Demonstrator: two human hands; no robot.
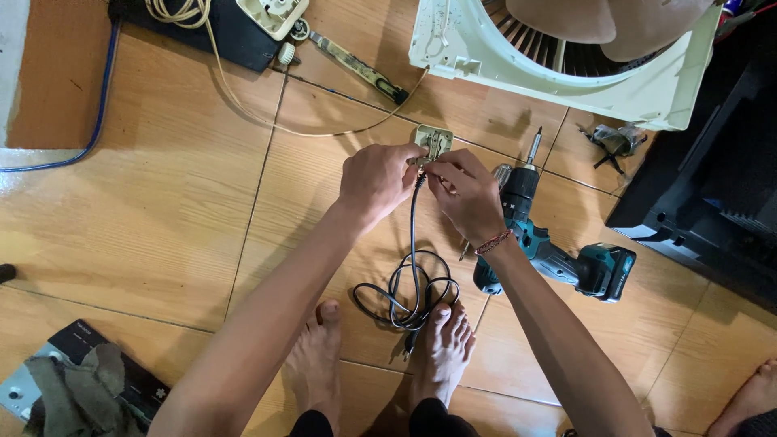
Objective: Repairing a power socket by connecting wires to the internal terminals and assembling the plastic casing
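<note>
— Two bare feet [388,356] sit at the bottom of the view on a wood-look tile floor [162,210], a coil of black cable [413,295] looped between them and touching the right foot's toes. What rises from the coil?

— One run of that cable climbs straight up to the hands. The left hand [376,180] is closed in a loose fist, fingertips pinched at the lower edge of a small cream switch box [434,143]. The right hand [463,193], a red bracelet at its wrist, is curled with thumb and forefinger nipped on the cable's end just under the box.

— Which step does it look like?

— By the look of it, the cable end is being fitted into the box's open terminals; whether the wires are seated is too small to tell. The next move would seem to call for a steady box and a fine grip on the conductor.

— And beyond?

— Just right of the hands lies a teal cordless drill [558,255]. Farther up, a thin beige cord [324,131] runs from the box toward the top left, and a white fan housing [566,73] fills the top. A black panel [704,186] sits at the right edge.
</note>
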